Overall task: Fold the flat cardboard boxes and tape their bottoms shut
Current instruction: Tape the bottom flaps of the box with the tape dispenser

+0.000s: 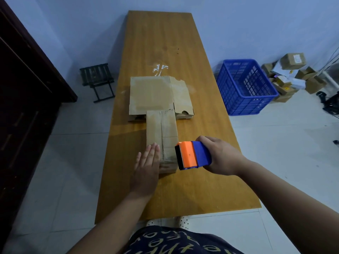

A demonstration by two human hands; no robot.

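One long table (201, 184) runs away from the person, with a stack of flat boxes (152, 94) lying near its middle. At the stack's near edge sits the folded box (161, 125), bottom flaps up. Its long axis points straight away from the person, and the flap seam runs along that axis. The left hand (146, 167) lies flat, fingers straight and together, pressing the box's near left flap. The right hand (222, 156), to the box's right with the wrist turned inward, curls its fingers round the dispenser (192, 154). The dispenser's toothed orange end is at the box's near right corner, just beside the seam. By my judgement the tape should run along that seam; whether any is laid I cannot tell.
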